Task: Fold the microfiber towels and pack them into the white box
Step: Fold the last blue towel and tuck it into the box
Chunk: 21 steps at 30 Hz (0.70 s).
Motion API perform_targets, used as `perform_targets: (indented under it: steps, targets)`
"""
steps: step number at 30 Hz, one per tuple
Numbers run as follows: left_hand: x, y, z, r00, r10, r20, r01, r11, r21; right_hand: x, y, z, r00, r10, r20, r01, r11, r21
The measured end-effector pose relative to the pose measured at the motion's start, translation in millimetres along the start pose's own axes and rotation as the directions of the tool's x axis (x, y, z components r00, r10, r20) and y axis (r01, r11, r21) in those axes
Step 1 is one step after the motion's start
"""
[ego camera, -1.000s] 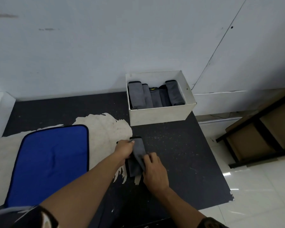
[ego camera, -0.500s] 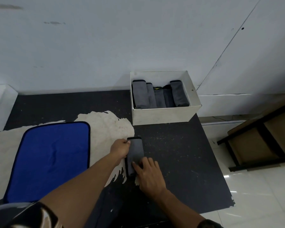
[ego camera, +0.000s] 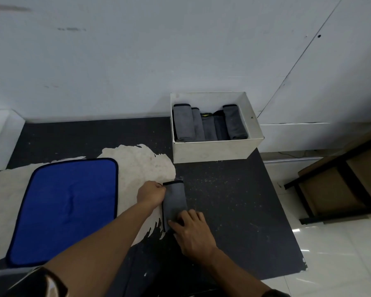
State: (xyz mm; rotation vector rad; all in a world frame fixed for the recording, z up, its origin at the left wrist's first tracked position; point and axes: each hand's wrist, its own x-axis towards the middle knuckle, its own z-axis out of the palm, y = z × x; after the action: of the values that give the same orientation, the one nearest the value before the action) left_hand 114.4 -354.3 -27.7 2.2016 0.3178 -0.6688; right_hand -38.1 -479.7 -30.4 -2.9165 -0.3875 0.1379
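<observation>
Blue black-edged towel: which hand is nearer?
Left hand, right of the blue towel, grips the folded grey towel's left edge; right hand rests on its near end, farther right.

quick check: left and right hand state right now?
Left hand: closed, gripping the left edge of the folded grey towel.
Right hand: open, fingers pressing the towel's near end.

- A dark table top (ego camera: 234,211) is seen, its coating worn to a pale patch (ego camera: 141,163) at the left.
- A blue towel (ego camera: 66,209) is spread flat on the left.
- A white box (ego camera: 214,151) is set at the far right.
- A folded grey towel (ego camera: 175,200) is laid near the middle.
</observation>
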Motion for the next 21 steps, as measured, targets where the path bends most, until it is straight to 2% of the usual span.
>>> perform_targets:
  steps: [3,6,8,11,16,21]
  targets:
    - [-2.8,0.9,0.4,0.998,0.061,-0.018,-0.058,0.986,0.157,2.4,-0.4,-2.8,0.999,-0.002,-0.054,0.003,0.999,0.032]
    - [-6.1,1.8,0.1,0.987,0.145,-0.075,-0.122,0.959,0.255,13.0,3.7,-11.5,0.992,0.081,-0.101,-0.074,0.995,0.070]
    - [-8.4,1.2,0.0,0.977,0.183,-0.113,-0.150,0.955,0.256,22.3,7.2,-14.5,0.992,0.120,-0.027,-0.118,0.990,0.078]
    - [-16.6,-1.5,1.0,0.967,0.248,-0.057,-0.226,0.941,0.252,34.3,8.1,-16.8,0.982,0.127,0.143,-0.135,0.990,0.050]
    - [-37.5,-20.3,2.1,0.908,0.416,0.056,-0.412,0.859,0.305,51.2,11.5,-21.3,0.966,0.150,0.210,-0.170,0.982,0.079]
    - [-50.5,-46.1,4.5,0.901,0.406,0.156,-0.433,0.807,0.401,65.1,14.4,-27.9,0.937,0.139,0.320,-0.173,0.982,0.080]
